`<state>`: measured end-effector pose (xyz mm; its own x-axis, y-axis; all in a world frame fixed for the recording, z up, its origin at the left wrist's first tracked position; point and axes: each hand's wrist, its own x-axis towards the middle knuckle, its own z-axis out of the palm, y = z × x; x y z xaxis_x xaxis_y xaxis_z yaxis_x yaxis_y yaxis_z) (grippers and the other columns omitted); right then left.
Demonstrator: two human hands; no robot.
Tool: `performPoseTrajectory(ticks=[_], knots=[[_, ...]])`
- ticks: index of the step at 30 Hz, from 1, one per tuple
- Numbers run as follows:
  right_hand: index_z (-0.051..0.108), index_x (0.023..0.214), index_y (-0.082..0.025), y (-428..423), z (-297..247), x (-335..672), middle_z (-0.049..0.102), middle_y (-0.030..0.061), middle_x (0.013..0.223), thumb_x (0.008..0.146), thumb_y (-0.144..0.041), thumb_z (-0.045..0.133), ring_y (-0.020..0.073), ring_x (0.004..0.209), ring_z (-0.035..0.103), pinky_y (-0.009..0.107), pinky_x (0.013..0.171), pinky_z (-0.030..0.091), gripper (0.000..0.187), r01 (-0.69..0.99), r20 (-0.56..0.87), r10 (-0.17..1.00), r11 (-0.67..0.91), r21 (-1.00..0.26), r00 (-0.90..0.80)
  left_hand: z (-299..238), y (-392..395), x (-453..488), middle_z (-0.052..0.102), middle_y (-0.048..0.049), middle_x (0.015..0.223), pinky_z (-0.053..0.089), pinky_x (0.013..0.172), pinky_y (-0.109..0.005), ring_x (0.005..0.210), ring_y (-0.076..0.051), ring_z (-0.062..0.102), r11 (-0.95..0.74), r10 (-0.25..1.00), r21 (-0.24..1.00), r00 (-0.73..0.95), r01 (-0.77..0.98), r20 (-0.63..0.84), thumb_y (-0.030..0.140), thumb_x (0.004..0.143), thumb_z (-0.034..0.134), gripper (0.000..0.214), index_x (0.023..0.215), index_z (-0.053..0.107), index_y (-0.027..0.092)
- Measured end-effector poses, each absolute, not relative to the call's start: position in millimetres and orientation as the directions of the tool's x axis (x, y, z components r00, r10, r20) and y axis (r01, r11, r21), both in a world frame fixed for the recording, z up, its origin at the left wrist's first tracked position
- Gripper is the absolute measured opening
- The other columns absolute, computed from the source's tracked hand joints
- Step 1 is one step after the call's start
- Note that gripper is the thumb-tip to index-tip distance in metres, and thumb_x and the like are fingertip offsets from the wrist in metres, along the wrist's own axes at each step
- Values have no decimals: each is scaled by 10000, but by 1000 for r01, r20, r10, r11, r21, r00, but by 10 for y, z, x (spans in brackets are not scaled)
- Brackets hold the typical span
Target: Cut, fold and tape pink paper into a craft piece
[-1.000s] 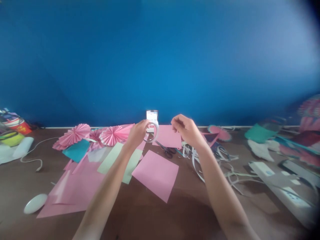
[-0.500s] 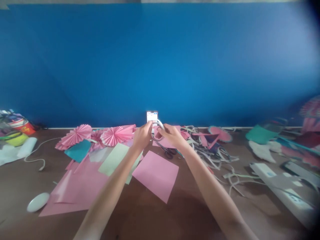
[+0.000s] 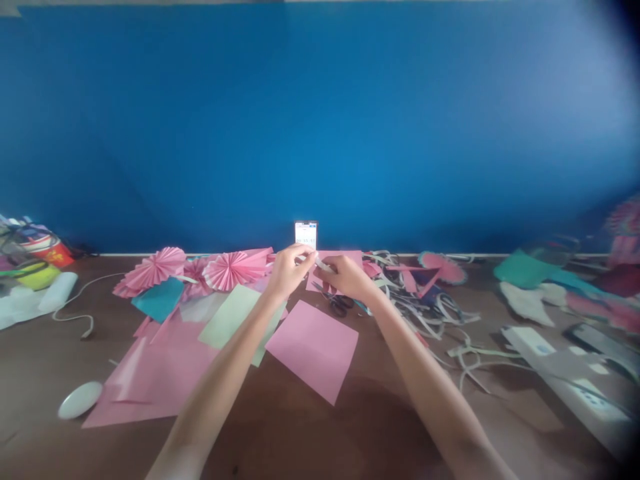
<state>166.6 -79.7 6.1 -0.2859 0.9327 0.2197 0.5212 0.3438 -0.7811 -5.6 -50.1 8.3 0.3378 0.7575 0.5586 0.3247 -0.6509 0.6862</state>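
Both my hands are held out over the far part of the table, close together. Between them is a white roll of tape (image 3: 325, 265), seen nearly edge-on and partly covered by fingers. My right hand (image 3: 346, 277) is closed around it. My left hand (image 3: 290, 270) pinches at the roll's left end, thumb and fingertips together. Just below the right hand lie dark-handled scissors (image 3: 341, 305), blades toward the fingers. Behind the hands is a pink sheet (image 3: 353, 259), and nearer me lies a pink paper square (image 3: 315, 350).
A lit phone (image 3: 306, 233) leans upright against the blue wall (image 3: 320, 120). Pink pleated fans (image 3: 233, 270), a pale green sheet (image 3: 235, 317) and a large pink sheet (image 3: 170, 370) lie left. Paper strips (image 3: 425, 313) tangle right, near a power strip (image 3: 565, 373). A white mouse (image 3: 80, 400) sits left.
The white roll has turned from showing its open ring to nearly edge-on. My left fingers have come into a pinch, and my right hand has dipped slightly. The scissors show more fully.
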Motion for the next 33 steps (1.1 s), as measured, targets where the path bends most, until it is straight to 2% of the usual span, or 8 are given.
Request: performPoseTrajectory(ticks=[7, 11, 16, 21, 24, 26, 30, 33], knots=[[550, 639, -178, -839, 211, 1756, 513, -24, 453, 908, -505, 490, 97, 440, 440, 241, 501, 337, 428, 568, 150, 951, 283, -773, -270, 148, -454, -193, 703, -52, 826, 432, 635, -237, 767, -175, 621, -576, 817, 745, 260, 337, 514, 451, 928, 491, 381, 822, 687, 141], [643, 801, -151, -844, 223, 1822, 506, -29, 458, 932, -490, 439, 99, 447, 432, 246, 519, 346, 417, 554, 110, 952, 258, -792, -285, 203, -399, -343, 625, -12, 658, 338, 520, -224, 582, -124, 514, -521, 854, 780, 227, 346, 469, 499, 910, 504, 423, 756, 667, 140], [646, 780, -156, -819, 196, 1887, 533, -15, 445, 901, -478, 488, 98, 402, 439, 242, 485, 346, 379, 610, -43, 957, 147, -779, -286, 237, -352, -473, 629, -7, 670, 310, 510, -231, 546, -108, 468, -527, 849, 752, 285, 396, 445, 501, 901, 511, 421, 763, 678, 139], [640, 722, -155, -807, 229, 1954, 553, 1, 449, 894, -442, 495, 109, 430, 480, 239, 508, 369, 364, 663, 2, 967, 175, -728, -253, 173, -248, -560, 688, -31, 812, 399, 614, -236, 696, -150, 586, -545, 819, 710, 464, 447, 337, 505, 895, 523, 386, 844, 695, 163], [641, 718, -156, -812, 273, 2033, 559, -1, 453, 895, -412, 488, 112, 439, 502, 239, 528, 378, 347, 692, 75, 977, 194, -695, -198, 21, -130, -556, 687, -76, 1096, 467, 771, -276, 947, -212, 639, -511, 778, 748, 598, 424, 194, 511, 859, 580, 409, 1109, 660, 198], [646, 734, -157, -819, 300, 2094, 554, -6, 448, 899, -413, 477, 114, 431, 502, 238, 515, 371, 348, 694, 119, 985, 174, -699, -127, -134, -51, -523, 578, -113, 1325, 482, 822, -304, 1089, -248, 608, -471, 791, 760, 595, 447, 140, 527, 808, 636, 579, 1294, 550, 225], [631, 731, -163, -837, 318, 2194, 538, -11, 446, 898, -459, 473, 109, 395, 474, 235, 462, 345, 375, 650, 199, 980, 137, -747, 23, -515, 6, -406, 564, -126, 1295, 459, 917, -346, 1137, -295, 574, -579, 615, 604, 780, 548, -117, 552, 655, 763, 770, 1309, 532, 215], [628, 736, -169, -837, 292, 2239, 533, -15, 450, 899, -500, 473, 105, 385, 466, 229, 440, 339, 400, 604, 240, 968, 150, -783, 71, -764, -76, -268, 532, -114, 1271, 444, 959, -384, 1190, -325, 511, -649, 555, 465, 793, 602, -251, 542, 566, 814, 764, 1212, 565, 218]])
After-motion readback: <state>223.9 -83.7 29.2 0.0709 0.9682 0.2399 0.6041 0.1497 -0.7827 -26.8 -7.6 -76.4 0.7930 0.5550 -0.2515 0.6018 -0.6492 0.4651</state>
